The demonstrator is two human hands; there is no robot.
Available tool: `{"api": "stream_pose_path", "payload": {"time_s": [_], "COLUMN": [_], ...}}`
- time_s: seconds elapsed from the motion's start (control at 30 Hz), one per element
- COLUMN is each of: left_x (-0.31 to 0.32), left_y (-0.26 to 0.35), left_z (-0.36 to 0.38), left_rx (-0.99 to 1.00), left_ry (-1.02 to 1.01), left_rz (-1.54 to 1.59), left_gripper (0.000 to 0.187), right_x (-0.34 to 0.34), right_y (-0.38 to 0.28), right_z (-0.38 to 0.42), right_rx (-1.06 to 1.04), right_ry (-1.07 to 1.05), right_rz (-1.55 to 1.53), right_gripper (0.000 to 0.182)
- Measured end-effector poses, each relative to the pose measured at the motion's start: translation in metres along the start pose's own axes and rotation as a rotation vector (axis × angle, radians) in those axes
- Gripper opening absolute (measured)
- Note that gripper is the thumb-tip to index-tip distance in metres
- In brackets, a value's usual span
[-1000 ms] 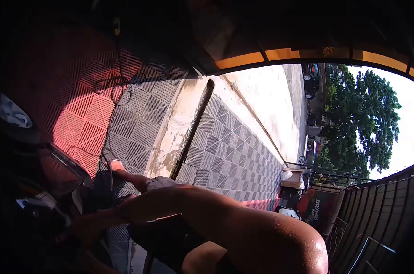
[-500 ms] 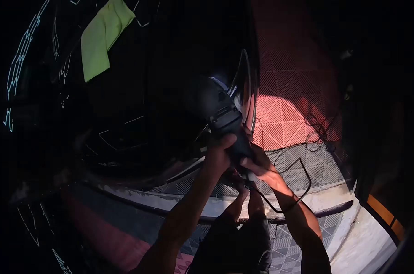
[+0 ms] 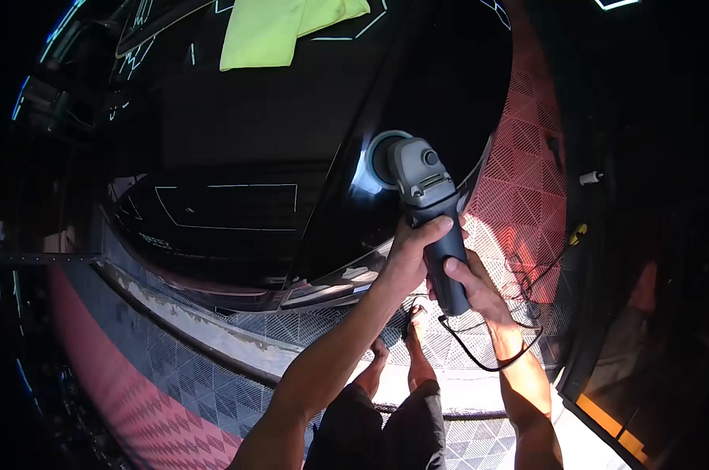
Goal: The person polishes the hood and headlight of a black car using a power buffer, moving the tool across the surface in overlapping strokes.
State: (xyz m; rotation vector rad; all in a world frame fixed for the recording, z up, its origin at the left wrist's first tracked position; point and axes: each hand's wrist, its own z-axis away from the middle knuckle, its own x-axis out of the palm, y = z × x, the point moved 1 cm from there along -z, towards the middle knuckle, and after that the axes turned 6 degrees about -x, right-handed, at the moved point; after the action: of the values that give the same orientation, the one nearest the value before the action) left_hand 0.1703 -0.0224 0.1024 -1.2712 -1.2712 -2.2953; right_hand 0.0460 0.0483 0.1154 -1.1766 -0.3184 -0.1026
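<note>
A grey electric polisher rests its round pad against the glossy black car body. My left hand wraps the polisher's body just behind the head. My right hand grips the dark handle lower down, close to where the black power cord leaves it and loops past my wrist. A yellow-green cloth lies on the car's surface at the top.
Red and grey grid floor tiles lie beside the car. My bare legs and feet stand on the grey tiles below. A concrete strip and more tiles run along the lower left. A small white object sits at the right.
The view swung from the street and floor to the car. Both hands brought the polisher up and its pad now meets the black panel, in brighter light.
</note>
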Motion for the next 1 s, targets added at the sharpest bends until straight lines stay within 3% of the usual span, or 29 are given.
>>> {"api": "stream_pose_path", "payload": {"time_s": [0.13, 0.33, 0.57, 0.73, 0.83, 0.9, 1.0], "left_x": [0.030, 0.037, 0.004, -0.002, -0.018, -0.029, -0.060], "left_y": [0.024, 0.037, -0.018, -0.021, -0.038, -0.050, -0.090], "left_z": [-0.040, -0.069, 0.015, 0.026, 0.058, 0.083, 0.107], "left_rx": [0.015, 0.026, 0.179, 0.200, 0.245, 0.263, 0.232], "left_ry": [0.005, 0.018, 0.102, 0.168, 0.083, 0.094, 0.186], "left_rz": [0.018, -0.011, 0.114, 0.195, 0.300, 0.373, 0.456], "left_gripper": [0.041, 0.045, 0.051, 0.051, 0.057, 0.054, 0.067], "right_x": [-0.019, -0.038, -0.023, -0.012, -0.008, -0.012, 0.010], "right_y": [-0.032, -0.047, -0.002, 0.005, 0.029, 0.060, 0.076], "right_z": [-0.023, -0.046, -0.010, -0.008, 0.003, 0.011, 0.020], "right_rx": [0.008, 0.004, 0.033, 0.034, 0.100, 0.136, 0.163], "right_ry": [0.064, 0.079, -0.178, -0.193, -0.265, -0.304, -0.324], "right_rz": [0.022, -0.008, 0.250, 0.152, 0.260, 0.370, 0.431], "right_gripper": [0.076, 0.073, 0.073, 0.069, 0.066, 0.081, 0.094]}}
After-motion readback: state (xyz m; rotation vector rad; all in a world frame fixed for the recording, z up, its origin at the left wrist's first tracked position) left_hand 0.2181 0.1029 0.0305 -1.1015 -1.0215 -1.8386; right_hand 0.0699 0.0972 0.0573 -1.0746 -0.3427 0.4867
